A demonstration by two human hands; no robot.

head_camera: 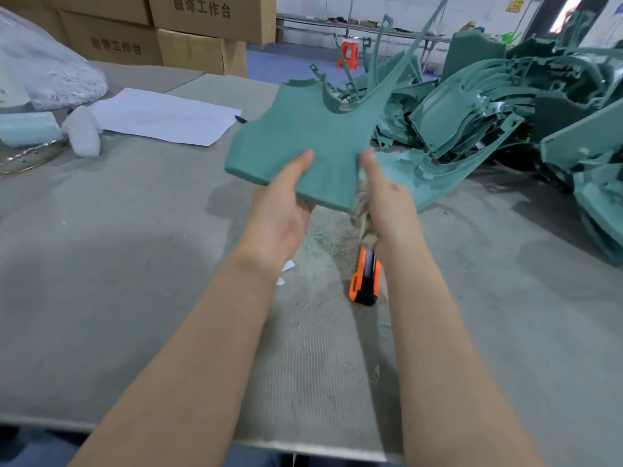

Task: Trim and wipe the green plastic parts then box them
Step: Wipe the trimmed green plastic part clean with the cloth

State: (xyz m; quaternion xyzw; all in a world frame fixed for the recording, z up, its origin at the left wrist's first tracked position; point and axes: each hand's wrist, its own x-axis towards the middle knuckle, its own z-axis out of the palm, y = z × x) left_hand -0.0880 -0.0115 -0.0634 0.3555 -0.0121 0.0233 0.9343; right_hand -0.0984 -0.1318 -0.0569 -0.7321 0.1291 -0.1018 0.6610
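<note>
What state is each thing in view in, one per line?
Green part: held above the table.
Left hand: grips its near edge.
Right hand: grips part's edge plus both tools.
Rag: bunched in right hand.
Utility knife: in right hand, blade hidden.
Green pile: heaped on table.
Cardboard boxes: closed.

A grey felt-covered table [101, 264] fills the lower frame, cardboard boxes [209, 21] are stacked upper left, and at top centre an orange stool [348, 53] stands on blue floor [279, 65] before a white wall [337, 5].
</note>
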